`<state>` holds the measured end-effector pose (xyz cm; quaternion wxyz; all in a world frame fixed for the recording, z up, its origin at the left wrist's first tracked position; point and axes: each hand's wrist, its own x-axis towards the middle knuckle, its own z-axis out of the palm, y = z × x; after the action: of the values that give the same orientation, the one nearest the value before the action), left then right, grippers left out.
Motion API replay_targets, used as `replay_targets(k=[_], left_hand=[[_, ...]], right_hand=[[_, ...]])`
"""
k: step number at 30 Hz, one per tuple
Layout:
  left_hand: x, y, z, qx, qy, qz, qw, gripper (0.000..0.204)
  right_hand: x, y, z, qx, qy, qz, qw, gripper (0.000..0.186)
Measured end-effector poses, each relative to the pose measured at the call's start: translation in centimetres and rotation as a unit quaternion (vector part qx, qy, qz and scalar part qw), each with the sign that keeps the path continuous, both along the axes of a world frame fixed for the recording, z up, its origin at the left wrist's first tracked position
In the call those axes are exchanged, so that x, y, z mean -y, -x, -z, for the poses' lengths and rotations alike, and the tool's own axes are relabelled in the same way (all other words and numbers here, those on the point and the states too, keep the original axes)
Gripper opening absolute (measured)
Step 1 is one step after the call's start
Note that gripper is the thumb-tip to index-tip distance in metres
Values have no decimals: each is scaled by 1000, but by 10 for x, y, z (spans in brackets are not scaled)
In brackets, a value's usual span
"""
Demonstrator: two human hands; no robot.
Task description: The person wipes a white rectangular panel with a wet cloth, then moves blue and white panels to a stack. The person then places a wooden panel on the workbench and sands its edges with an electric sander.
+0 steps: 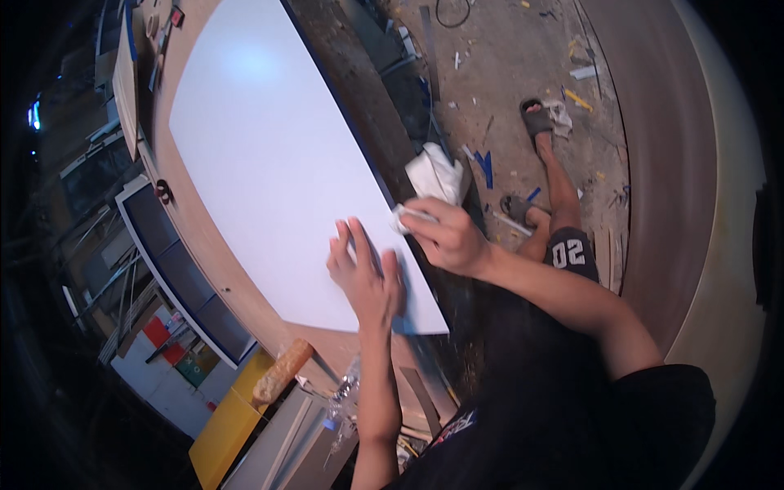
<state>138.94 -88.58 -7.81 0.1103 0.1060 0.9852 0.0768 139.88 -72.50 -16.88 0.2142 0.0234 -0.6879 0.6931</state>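
Note:
A large glossy white sheet [253,155] lies on a wooden bench. Near its close end my left hand [363,278] rests with fingers stretched out and nothing in them. My right hand [449,241] is at the sheet's right edge, its fingers pinched round a small white wad of cloth or tissue [400,219]. Just past that hand is a larger crumpled white cloth or bag [437,173], beside the bench's dark edge. Whether the wad touches the sheet's edge or hovers over it, I cannot tell.
A wooden bench rim [204,220] runs along the sheet's left. Close by are a roll-like tan object [282,371], a yellow panel [224,429] and a clear plastic bottle [343,400]. Offcuts and blue strips [487,167] litter the floor. A framed dark panel [184,269] leans at left.

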Motion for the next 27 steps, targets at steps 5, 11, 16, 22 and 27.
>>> replay_targets(k=[5,11,16,22,27], left_hand=[[2,-7,25,-112,32,29,993,56],[1,-13,30,-140,34,26,989,55],[-2,-12,29,-143,32,31,989,55],[-2,-13,31,-151,37,32,987,55],[-1,-15,29,-144,44,23,988,57]], right_hand=[[6,-2,3,-17,-39,43,998,23],[22,-65,-7,9,-4,26,1000,17],[10,-49,-15,26,-56,-3,998,20],[24,-156,-19,-2,-99,-76,992,21],[9,-196,-23,154,68,-39,985,20]])
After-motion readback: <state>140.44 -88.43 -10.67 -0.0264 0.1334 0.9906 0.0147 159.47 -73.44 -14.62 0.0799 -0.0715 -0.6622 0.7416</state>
